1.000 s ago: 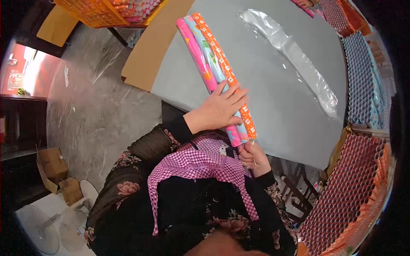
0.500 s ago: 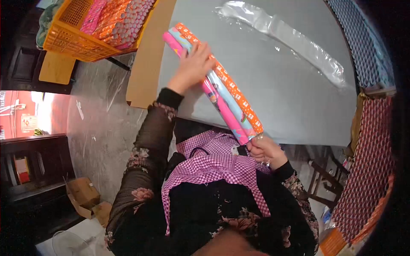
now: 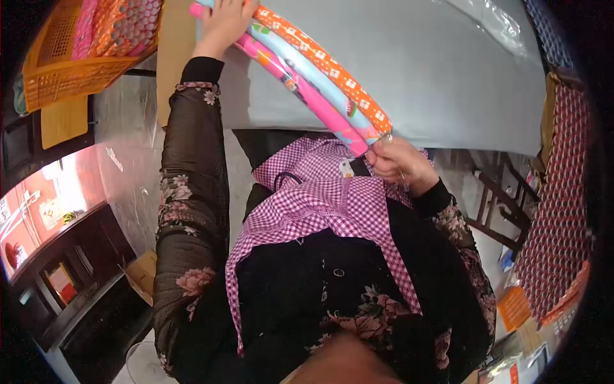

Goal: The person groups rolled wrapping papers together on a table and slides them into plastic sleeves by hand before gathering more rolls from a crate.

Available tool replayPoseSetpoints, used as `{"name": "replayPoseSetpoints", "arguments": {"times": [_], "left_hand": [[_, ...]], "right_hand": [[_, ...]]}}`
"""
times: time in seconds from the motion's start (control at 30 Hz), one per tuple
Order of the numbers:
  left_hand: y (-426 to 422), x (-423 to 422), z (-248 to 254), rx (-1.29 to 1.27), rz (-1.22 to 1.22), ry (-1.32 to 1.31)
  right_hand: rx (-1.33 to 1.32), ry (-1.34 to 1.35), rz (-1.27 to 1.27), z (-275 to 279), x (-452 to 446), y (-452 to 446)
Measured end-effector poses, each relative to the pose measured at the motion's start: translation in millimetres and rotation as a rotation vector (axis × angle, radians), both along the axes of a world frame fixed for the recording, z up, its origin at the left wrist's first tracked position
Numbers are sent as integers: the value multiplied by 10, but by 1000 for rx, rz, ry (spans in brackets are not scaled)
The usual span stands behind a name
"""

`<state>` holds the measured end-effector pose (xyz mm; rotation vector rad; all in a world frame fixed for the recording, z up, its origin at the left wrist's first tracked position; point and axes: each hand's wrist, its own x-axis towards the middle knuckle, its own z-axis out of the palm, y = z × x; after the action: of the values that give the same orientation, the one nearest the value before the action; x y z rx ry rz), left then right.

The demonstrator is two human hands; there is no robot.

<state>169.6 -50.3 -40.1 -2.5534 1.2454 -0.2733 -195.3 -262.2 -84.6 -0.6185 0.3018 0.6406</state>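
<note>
Three long rolls lie side by side in clear film: an orange roll [image 3: 326, 63], a light blue roll [image 3: 304, 66] and a pink roll [image 3: 313, 99]. They slant from the top left down to the table's front edge. My left hand [image 3: 227, 25] is wrapped over the rolls near their far end. At the near end my right hand [image 3: 401, 161] is closed on the gathered clear film, just beside the roll ends. A clear plastic sleeve [image 3: 489, 22] lies on the grey table [image 3: 422, 83] at the upper right.
An orange crate [image 3: 83, 73] with patterned rolls is at the upper left. Stacked red rolls [image 3: 556, 211] stand along the right side, with a dark wooden stool [image 3: 502, 205] beside them. A cardboard box [image 3: 142, 272] sits on the floor at the left.
My left hand has slid along the rolls toward their far end, away from my right hand. My right hand keeps its hold on the film. The view has shifted, bringing the crate further into sight.
</note>
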Motion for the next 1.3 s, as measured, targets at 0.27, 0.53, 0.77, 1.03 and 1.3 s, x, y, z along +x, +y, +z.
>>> {"name": "replayPoseSetpoints", "arguments": {"times": [0.27, 0.53, 0.77, 1.03, 1.3], "left_hand": [[41, -287, -300, -187, -76, 60], [-461, -1829, -29, -398, -488, 284], [-486, -1833, 107, -536, -503, 355], [-202, -1736, 314, -539, -353, 196], [-52, -1710, 66, -554, -313, 231]], "right_hand": [[20, 43, 46, -12, 1, -10], [-59, 26, 60, -7, -13, 6], [-446, -115, 151, 253, 81, -37], [-1812, -822, 164, 371, 115, -275], [-2053, -928, 234, 340, 285, -490]]}}
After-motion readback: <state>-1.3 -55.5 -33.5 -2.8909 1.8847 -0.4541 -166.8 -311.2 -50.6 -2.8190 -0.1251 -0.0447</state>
